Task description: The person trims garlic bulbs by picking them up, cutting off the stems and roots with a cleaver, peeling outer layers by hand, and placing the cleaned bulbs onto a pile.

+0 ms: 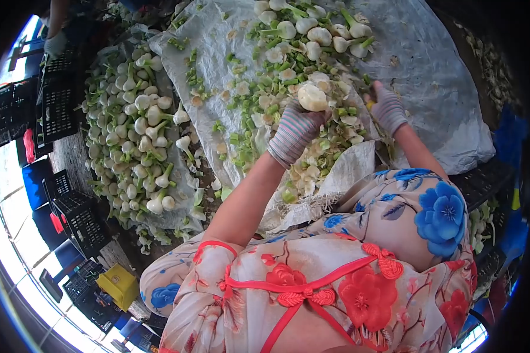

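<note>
My left hand (297, 130), in a striped knit glove, is closed around a garlic bulb (312, 97) whose pale cut face points up. To its right, my right hand (388, 110), gloved the same way, has its fingers curled. A small yellow bit shows at those fingers, but I cannot make out what it belongs to. Beneath both hands lie green stem pieces and papery peelings (306, 170) on a whitish plastic sheet (212, 88). Beyond them, several garlic bulbs with short stems (319, 36) are gathered on the sheet.
On the left is a large heap of garlic bulbs (132, 132). Black plastic crates (59, 106) and a yellow container (119, 286) stand farther left. Another person's gloved hand (56, 44) shows at the upper left. A grey sheet (421, 65) spreads to the right.
</note>
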`<state>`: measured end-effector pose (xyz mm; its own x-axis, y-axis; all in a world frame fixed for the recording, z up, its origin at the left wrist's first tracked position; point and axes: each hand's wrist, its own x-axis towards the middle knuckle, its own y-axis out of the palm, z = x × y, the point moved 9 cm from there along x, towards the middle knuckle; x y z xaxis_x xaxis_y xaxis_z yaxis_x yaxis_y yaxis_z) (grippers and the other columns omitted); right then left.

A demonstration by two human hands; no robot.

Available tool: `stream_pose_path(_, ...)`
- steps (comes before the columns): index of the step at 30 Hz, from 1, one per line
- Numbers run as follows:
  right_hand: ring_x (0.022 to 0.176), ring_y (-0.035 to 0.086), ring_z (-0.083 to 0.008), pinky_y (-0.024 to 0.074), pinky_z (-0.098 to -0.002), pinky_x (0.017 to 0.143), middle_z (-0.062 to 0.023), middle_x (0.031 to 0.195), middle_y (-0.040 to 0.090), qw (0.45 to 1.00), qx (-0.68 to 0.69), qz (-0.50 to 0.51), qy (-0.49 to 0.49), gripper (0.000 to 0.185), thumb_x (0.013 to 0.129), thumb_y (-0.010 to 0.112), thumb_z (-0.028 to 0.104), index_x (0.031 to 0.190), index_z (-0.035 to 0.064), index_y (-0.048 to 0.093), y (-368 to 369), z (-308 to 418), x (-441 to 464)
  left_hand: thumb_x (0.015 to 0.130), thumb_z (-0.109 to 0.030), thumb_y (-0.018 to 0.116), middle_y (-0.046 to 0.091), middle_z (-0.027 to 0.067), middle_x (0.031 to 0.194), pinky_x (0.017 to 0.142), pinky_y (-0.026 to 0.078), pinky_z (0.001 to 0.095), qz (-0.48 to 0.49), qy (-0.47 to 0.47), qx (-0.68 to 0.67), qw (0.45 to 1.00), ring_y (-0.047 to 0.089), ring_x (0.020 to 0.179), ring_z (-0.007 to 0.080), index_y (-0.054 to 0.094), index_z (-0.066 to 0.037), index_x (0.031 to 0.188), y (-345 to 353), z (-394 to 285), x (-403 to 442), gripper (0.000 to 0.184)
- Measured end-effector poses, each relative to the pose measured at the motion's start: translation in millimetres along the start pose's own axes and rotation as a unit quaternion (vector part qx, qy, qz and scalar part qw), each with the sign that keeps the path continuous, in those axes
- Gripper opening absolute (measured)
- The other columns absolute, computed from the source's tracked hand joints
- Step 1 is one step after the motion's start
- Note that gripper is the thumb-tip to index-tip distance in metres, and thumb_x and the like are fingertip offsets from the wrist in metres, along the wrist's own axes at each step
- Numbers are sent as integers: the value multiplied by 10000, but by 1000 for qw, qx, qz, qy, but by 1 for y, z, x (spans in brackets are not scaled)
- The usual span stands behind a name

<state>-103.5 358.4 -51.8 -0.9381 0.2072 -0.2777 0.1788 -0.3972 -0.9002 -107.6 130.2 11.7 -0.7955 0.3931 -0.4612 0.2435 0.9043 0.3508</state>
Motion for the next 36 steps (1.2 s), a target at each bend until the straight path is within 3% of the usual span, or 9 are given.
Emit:
stream_pose_path(10, 885, 607, -213, 463, -308, 780, -146, 958, 626, 955, 289, -35, 54, 415, 757, 668, 197, 1077, -1, 492, 39, -42, -4, 784, -131, 638, 489, 2, 715, 432, 324, 203, 137, -63, -257, 955, 388, 512, 72, 493, -91, 1065, 7, -13, -5, 318)
stream_pose_path(17, 722, 606, -221, 481, -298, 641, -99, 801, 603, 874, 390, -31, -289, 314, 659, 675, 91, 938, 46, 536, -36, 97, -61, 809, -494, 541, 580, 62, 790, 610, 515, 329, -30, -55, -338, 939, 576, 710, 174, 561, -50, 905, -17, 12, 26, 455)
stream_pose_path(20, 687, 584, -290, 478, -335, 609, -114, 750, 581, 903, 156, -140, -374, 347, 577, 656, 81, 910, 65, 558, -60, 132, -71, 811, -568, 484, 573, 69, 702, 533, 495, 325, -66, -47, -315, 946, 556, 573, 180, 548, -65, 853, -7, 11, 22, 509)
stream_pose_path(23, 710, 583, -317, 477, -374, 611, -133, 780, 592, 914, 119, -153, -355, 376, 583, 650, 98, 947, 71, 561, -62, 134, -64, 815, -510, 536, 559, 61, 667, 509, 479, 339, -183, 71, -306, 932, 524, 527, 186, 514, -105, 785, -29, 30, 35, 407)
stream_pose_path(28, 726, 592, -337, 481, -396, 656, -157, 789, 601, 940, 193, -141, -244, 326, 664, 671, 167, 946, 63, 544, -23, 57, -33, 824, -444, 545, 552, 59, 720, 563, 429, 309, -22, -77, -340, 937, 520, 633, 176, 496, -164, 825, -23, 34, 21, 285)
stream_pose_path(30, 694, 583, -339, 475, -399, 629, -158, 777, 601, 983, 66, -167, -43, 253, 746, 630, 197, 926, 52, 530, -14, -22, -2, 818, -430, 546, 530, 27, 686, 584, 406, 294, -17, 213, -228, 950, 489, 649, 148, 526, -139, 816, -64, -73, -5, 292)
stream_pose_path(32, 682, 581, -334, 466, -407, 604, -168, 776, 597, 969, 46, -244, 6, 256, 795, 606, 255, 919, 51, 514, -52, -44, 7, 826, -431, 516, 544, 84, 725, 630, 423, 306, -57, 279, -397, 873, 499, 671, 180, 562, -95, 836, -169, -130, -19, 339)
stream_pose_path(34, 648, 600, -268, 468, -373, 556, -126, 798, 617, 958, 182, -218, 28, 299, 800, 616, 287, 969, 61, 516, -80, -39, 33, 808, -351, 523, 537, 107, 749, 645, 433, 321, -299, 347, -470, 755, 500, 684, 196, 561, -50, 788, -213, -147, -54, 303)
stream_pose_path(36, 630, 603, -171, 463, -314, 509, -54, 816, 617, 887, 447, -114, 9, 352, 793, 640, 304, 1021, 69, 511, -66, -38, 80, 807, -324, 510, 531, 113, 761, 655, 438, 337, -218, 266, -492, 800, 499, 691, 203, 545, -40, 810, -208, -123, -27, 286)
